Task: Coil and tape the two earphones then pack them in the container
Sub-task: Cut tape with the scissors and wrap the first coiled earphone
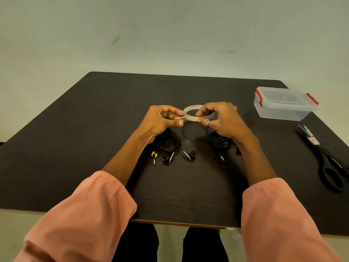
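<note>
My right hand [219, 118] holds a clear tape roll [190, 112] above the middle of the dark table [94, 129]. My left hand [162, 118] pinches the loose end of the tape at the roll's left side. Below my left hand lies a coiled black earphone [169, 145] with a yellow-marked plug and two earbuds spread toward me. A second coiled black earphone [220, 141] lies under my right wrist, partly hidden. The clear container [283, 104] with red latches stands lid-shut at the back right.
Black-handled scissors [324, 157] lie along the right edge of the table, blades pointing away from me. A pale wall rises behind the table. The near table edge runs just above my knees.
</note>
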